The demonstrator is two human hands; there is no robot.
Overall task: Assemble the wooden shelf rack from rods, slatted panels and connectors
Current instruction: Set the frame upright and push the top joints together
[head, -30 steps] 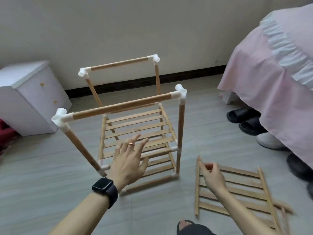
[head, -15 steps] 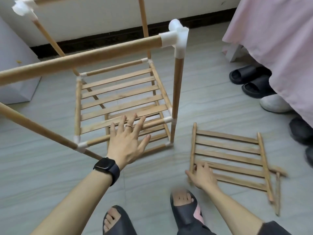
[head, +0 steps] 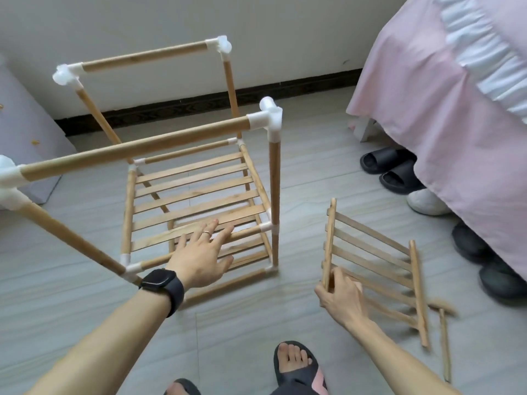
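A pink-covered bed (head: 427, 124) fills the far right. Left of it stands the half-built rack (head: 137, 151), with 4 white connectors (head: 271, 115) at its top corners. Right of the rack is a loose slatted panel (head: 370, 252); the right hand (head: 339, 295) curls round its left rail. The left hand (head: 199, 260), fingers spread straight, lies over the rack's near shelf slats.

The rack (head: 142, 146) stands mid-floor (head: 57, 280) before the wall (head: 142, 18), with a cabinet (head: 22, 124) behind it to the left and a bed (head: 442, 109) to the right, slippers (head: 390, 166) under the bed's edge. Right of the rack is a loose panel (head: 370, 252), its near left rail in the right hand (head: 339, 297), with a loose rod (head: 445, 346) just beside its right rail. The left hand (head: 199, 258) reaches over the rack's front lower rail.
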